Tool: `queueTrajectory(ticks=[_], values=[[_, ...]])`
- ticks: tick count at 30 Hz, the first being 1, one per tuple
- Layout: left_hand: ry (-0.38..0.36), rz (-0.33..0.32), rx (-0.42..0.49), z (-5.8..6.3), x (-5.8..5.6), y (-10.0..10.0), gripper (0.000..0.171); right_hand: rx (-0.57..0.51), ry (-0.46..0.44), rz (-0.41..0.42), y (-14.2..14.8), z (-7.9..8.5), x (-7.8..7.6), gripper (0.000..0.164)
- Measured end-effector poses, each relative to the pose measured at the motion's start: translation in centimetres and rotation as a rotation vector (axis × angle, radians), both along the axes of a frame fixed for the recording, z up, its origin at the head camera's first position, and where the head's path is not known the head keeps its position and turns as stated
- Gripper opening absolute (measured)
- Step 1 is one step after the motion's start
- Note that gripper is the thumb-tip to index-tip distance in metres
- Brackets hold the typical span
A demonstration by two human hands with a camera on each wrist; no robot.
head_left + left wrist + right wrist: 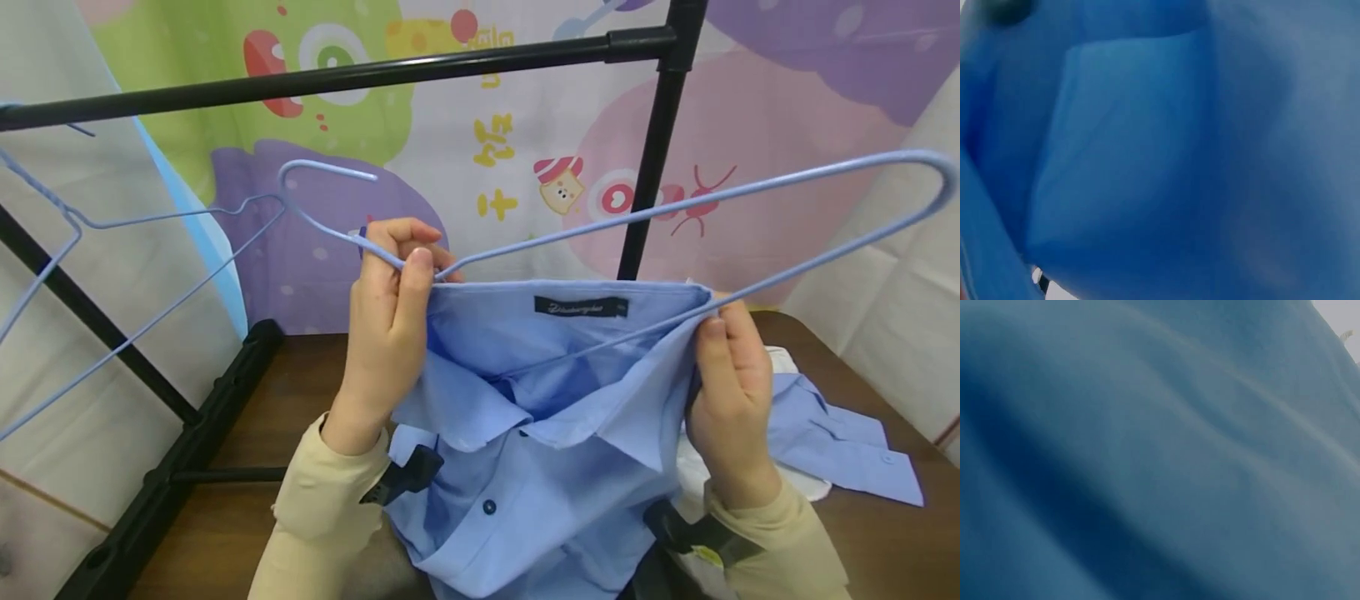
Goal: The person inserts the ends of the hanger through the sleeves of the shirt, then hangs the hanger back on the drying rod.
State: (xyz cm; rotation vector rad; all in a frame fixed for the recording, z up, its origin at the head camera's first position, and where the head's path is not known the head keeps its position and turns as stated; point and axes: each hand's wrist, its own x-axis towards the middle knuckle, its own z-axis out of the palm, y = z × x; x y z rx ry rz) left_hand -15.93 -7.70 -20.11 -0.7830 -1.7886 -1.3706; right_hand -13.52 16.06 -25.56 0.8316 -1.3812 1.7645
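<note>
A light blue button-up shirt (555, 500) hangs between both hands, with its collar open toward the head camera and a dark label (581, 307) at the back of the neck. My left hand (390, 325) pinches the blue hanger (660, 212) just below its hook, right at the collar's left end. One arm of the hanger sticks out to the right above the shirt, and its lower bar runs down into the neck opening, where the rest is hidden. My right hand (735, 392) pinches the right side of the collar. Blue shirt cloth (1129, 144) fills both wrist views, blurred.
A black rack bar (337, 82) crosses behind the hands, joined to a post (651, 167). Another blue hanger (150, 325) is at the left. On the brown table (862, 550), a folded blue garment (840, 442) lies over white cloth at the right.
</note>
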Motion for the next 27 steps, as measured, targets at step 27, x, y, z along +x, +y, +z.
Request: queueTrajectory(ticks=[27], values=[[-0.007, 0.221, -0.178, -2.8, -0.6, -2.1, 0.023, -0.292, 0.095, 0.019, 0.7, 0.4, -1.3, 0.022]])
